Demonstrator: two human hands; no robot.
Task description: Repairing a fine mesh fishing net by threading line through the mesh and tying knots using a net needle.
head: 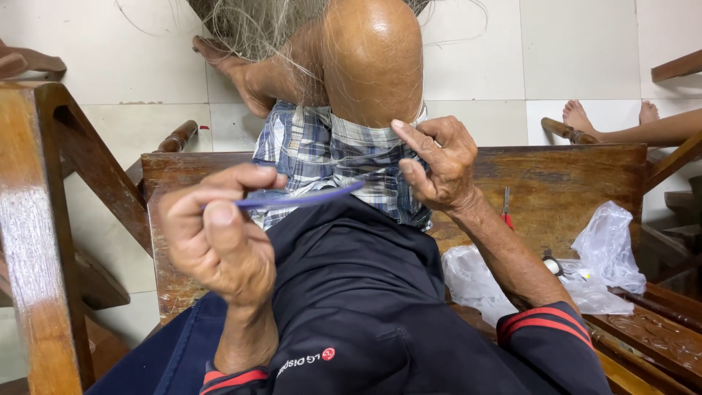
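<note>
Netting (256, 25), fine and limp, hangs over the raised knee at twelve o'clock. Left hand (219, 234) pinches a thin purple needle (307, 197); it looks light, stiff, best held mid-shaft. Right hand (439, 164) pinches checked shorts (329, 157).

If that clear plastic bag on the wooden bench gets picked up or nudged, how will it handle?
The clear plastic bag looks thin and crumpled, so probably floppy and very light. Its glossy film may slip between fingers. It lies slumped on the wooden bench, so it should slide or crumple rather than roll.
</note>
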